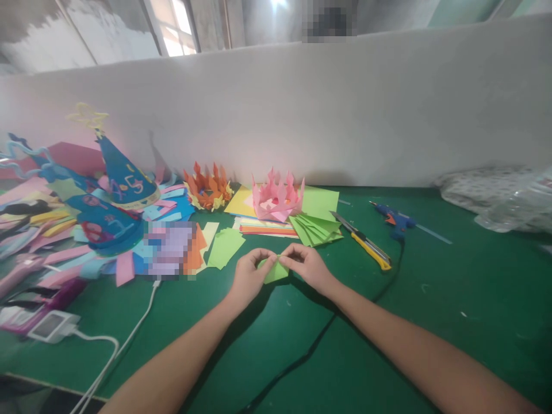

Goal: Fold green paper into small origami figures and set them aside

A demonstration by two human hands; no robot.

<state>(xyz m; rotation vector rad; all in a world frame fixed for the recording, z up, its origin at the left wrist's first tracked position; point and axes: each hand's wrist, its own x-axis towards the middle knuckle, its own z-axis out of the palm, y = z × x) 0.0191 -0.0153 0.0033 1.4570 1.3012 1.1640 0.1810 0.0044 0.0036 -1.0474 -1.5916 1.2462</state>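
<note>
Between my two hands is a small piece of light green paper (276, 272), held just above the green table. My left hand (253, 272) pinches its upper left part between thumb and fingers. My right hand (309, 265) pinches the top edge, its fingertips close to those of the left. Behind them lies a fan of green paper pieces (317, 231), and to the left a small stack of green paper (226, 248). A pink paper crown (279, 198) and an orange paper crown (209, 188) stand farther back.
A yellow utility knife (366, 247) and a blue glue gun (392, 218) lie to the right; the gun's black cord (308, 352) runs under my right arm. Blue cone hats (125, 172) and paper strips crowd the left, near a white charger (54, 326). A plastic bag (509, 198) sits far right.
</note>
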